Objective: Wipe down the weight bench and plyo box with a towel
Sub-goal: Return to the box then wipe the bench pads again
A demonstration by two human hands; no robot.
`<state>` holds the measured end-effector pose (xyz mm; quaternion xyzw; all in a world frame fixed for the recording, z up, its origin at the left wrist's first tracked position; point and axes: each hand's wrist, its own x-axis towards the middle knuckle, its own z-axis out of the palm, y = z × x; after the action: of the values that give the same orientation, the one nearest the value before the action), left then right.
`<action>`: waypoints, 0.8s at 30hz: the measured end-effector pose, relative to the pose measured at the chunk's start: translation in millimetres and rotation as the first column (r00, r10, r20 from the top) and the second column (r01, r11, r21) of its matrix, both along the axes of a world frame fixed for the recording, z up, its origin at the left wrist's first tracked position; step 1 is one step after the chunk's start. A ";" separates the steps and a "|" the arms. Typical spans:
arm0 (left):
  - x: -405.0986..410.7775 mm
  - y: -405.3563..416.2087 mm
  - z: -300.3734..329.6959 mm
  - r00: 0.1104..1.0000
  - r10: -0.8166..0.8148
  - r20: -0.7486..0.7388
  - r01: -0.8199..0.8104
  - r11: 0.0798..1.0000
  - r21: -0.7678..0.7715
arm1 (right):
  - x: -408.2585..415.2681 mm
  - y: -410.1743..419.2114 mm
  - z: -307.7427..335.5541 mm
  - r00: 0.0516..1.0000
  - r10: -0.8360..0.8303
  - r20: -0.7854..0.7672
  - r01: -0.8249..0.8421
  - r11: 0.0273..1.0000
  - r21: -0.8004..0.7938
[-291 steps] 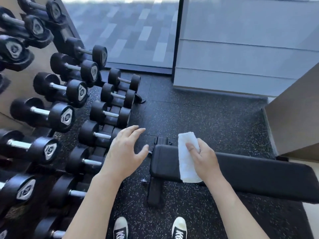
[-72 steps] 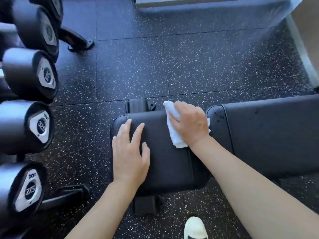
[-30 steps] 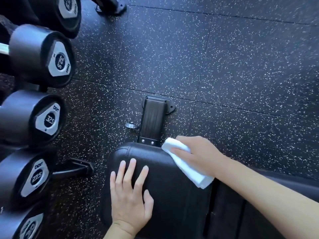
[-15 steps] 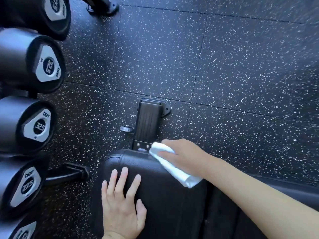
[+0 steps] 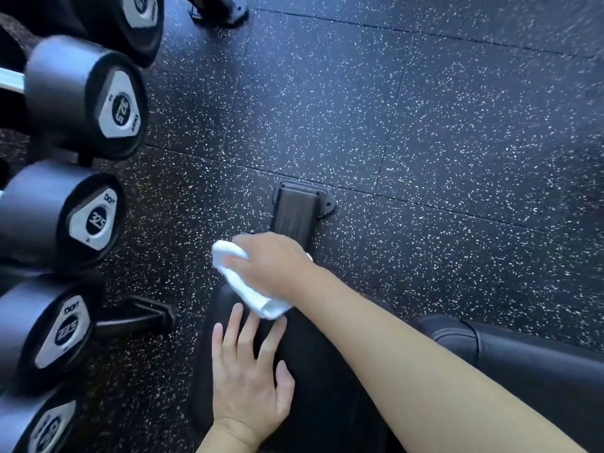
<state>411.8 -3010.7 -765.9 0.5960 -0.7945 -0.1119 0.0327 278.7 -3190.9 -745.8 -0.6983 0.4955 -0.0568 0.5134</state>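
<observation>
A row of black dumbbells [image 5: 88, 93] is lying on a rack to the left of the bench, their flat ends facing out toward it. The silver end plates are showing numbers, one reading 32.5 [image 5: 96, 220]; the others are too blurred or tilted to read surely. A black rack foot [image 5: 140, 317] is sticking out along the floor between the dumbbells and the bench, stopping just short of it.

The left hand [image 5: 250, 380] is lying flat on the black bench [image 5: 327, 371], on the near left part of the end pad, fingers straight and slightly spread, thumb out to the right, grasping nothing. Its fingertips are pointing away from the person, toward the far edge of the pad, and ending just beside the towel.

The white towel [image 5: 242, 286] is sitting folded at the far left corner of the bench, partly over the pad edge and partly hanging past it above the floor. The right hand [image 5: 274, 264] is lying on top of the towel and gripping it, fingers curled around its far side, with the forearm crossing over the bench from the lower right.

Beyond the hand, the bench's black leg [image 5: 295, 214] is running out from under the pad and ending in a foot on the floor [image 5: 457, 142], which is dark rubber flecked with white. To the right, the second pad [image 5: 523, 364] of the bench is continuing toward the frame edge, separated from the end pad by a gap.
</observation>
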 end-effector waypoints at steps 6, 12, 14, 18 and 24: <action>1.4 1.8 1.9 1.000 -0.017 0.008 0.017 1.000 -0.004 | -23.4 16.4 7.9 0.999 0.026 -0.022 -0.027 0.999 -0.045; 2.5 3.9 4.4 1.000 -0.018 0.003 0.018 1.000 0.006 | -103.8 57.3 -7.5 0.968 -0.165 -0.188 0.199 0.964 0.179; 3.0 4.9 4.7 1.000 -0.015 -0.013 0.015 1.000 0.008 | -104.5 60.9 -7.9 0.955 -0.181 -0.236 0.227 0.956 0.186; 0.6 0.9 8.6 0.990 0.023 -0.142 -0.022 1.000 0.013 | -65.0 42.1 -0.2 0.956 -0.192 -0.223 0.230 0.961 0.156; 25.5 16.3 10.2 0.969 0.040 -0.244 -0.027 0.998 0.059 | 38.4 -1.7 6.0 0.962 -0.002 -0.273 0.004 1.000 0.007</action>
<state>437.3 -2994.4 -755.7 0.5916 -0.7708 -0.2059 0.1160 317.2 -3192.6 -739.8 -0.6967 0.5628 0.0412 0.4429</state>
